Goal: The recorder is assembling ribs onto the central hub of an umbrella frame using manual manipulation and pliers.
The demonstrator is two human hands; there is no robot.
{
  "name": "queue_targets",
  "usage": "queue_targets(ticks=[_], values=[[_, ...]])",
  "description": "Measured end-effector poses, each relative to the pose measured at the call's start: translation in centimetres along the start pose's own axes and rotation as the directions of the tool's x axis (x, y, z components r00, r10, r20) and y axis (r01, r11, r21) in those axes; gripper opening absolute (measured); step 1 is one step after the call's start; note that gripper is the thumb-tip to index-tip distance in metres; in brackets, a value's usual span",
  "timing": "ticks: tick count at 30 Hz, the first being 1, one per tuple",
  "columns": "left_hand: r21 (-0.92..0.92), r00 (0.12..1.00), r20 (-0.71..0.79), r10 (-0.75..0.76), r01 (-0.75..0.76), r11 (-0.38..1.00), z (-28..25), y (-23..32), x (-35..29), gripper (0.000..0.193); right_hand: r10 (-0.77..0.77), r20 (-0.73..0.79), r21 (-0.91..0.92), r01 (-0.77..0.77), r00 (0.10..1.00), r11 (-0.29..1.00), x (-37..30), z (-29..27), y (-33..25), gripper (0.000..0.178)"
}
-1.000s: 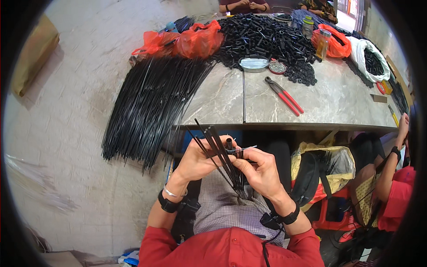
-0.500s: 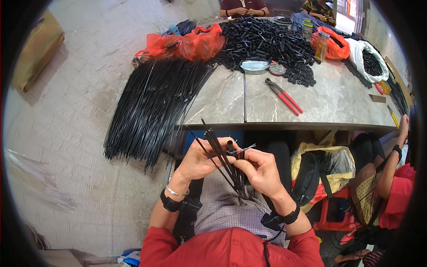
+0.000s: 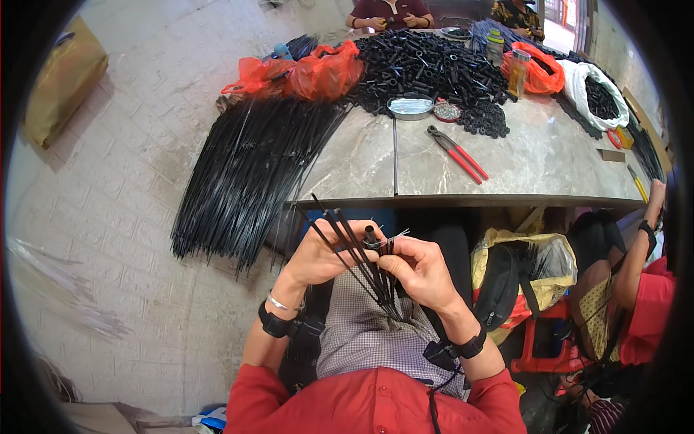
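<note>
Over my lap, my left hand [image 3: 318, 252] pinches a loose bunch of thin black rods [image 3: 383, 289], which fan out past its fingers toward the upper left and converge at the checked cloth. A short black tube [image 3: 370, 233] stands upright among them, its open end facing up. Thin silvery wires [image 3: 400, 234] lie around the tube and stick out to the right. My right hand [image 3: 419, 273] is closed, thumb and forefinger pressed at the wires beside the tube. The fingertips partly hide exactly where wire, tube and rods meet.
On the grey table [image 3: 520, 170] lie red-handled pincers [image 3: 461, 159], a dish of silvery wires [image 3: 412, 108], a heap of black tubes [image 3: 434, 65] and a big rod bundle [image 3: 238, 173] overhanging the left edge. A yellow bag [image 3: 557, 267] stands below right. Other people sit across and at right.
Both hands have shifted slightly left with the rods and tube, keeping their grip. Across the table, a person's hands have moved apart.
</note>
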State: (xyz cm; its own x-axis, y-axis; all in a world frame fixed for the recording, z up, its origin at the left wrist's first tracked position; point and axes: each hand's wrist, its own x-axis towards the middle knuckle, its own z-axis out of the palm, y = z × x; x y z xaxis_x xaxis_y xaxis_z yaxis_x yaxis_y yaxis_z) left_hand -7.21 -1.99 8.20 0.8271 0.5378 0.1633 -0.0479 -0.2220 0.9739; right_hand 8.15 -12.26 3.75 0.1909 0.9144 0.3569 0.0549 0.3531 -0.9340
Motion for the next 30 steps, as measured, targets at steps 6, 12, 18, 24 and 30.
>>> queue_targets(ticks=[6,12,18,24,30], values=[[0.172,0.981,-0.141,0.131,-0.106,0.979,0.9,0.5,0.6,0.019,-0.09,-0.091,-0.264,0.063,0.992,0.963,0.5,0.3,-1.3,0.014],[0.217,0.99,-0.095,0.103,-0.08,0.973,0.3,1.0,0.9,0.022,-0.139,0.005,-0.361,0.131,0.99,0.923,1.0,-1.0,-0.9,0.014],[0.008,0.999,-0.039,-0.005,0.006,1.0,0.4,1.3,0.9,0.025,0.039,0.129,-0.019,-0.037,0.991,0.999,0.9,-1.4,-0.7,0.015],[0.168,0.997,0.003,0.071,-0.071,0.983,0.2,1.0,1.3,0.027,-0.07,0.007,-0.042,0.07,0.998,0.997,0.2,-1.1,0.0,0.012],[0.18,0.993,0.013,0.117,-0.118,0.977,-0.1,0.6,1.5,0.026,-0.175,0.032,-0.155,0.178,0.984,0.972,0.7,-1.8,-0.5,0.01]])
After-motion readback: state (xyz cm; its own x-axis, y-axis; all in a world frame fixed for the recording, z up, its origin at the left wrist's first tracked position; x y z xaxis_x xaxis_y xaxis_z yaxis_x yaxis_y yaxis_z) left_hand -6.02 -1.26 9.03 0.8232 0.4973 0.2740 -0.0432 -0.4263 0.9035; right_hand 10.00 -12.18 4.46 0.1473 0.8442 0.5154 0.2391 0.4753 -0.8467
